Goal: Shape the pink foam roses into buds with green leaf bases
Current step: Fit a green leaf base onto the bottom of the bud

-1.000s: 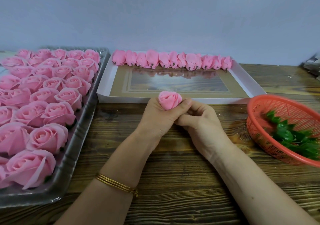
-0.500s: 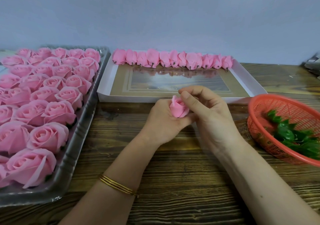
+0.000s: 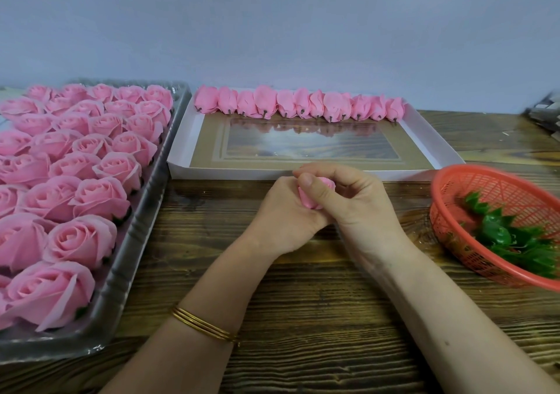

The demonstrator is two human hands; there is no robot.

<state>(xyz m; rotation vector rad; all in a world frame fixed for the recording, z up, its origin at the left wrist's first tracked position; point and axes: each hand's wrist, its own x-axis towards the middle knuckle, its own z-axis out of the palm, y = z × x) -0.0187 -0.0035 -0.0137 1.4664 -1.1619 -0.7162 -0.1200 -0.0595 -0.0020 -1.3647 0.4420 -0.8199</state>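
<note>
A pink foam rose is squeezed between both hands above the wooden table, mostly hidden by fingers. My left hand cups it from below and the left. My right hand curls over it, thumb pressed on its front. Several open pink roses fill a clear plastic tray at the left. A row of shaped buds lies along the far edge of a white box lid. Green leaf bases lie in an orange basket at the right.
The box lid's front wall stands just behind my hands. A grey wall rises behind the table. Some dark objects sit at the far right edge. Bare wooden tabletop lies under my forearms.
My right hand rose from below the rose to wrap over its top, and the bloom has been pressed tighter and is now largely covered by fingers.
</note>
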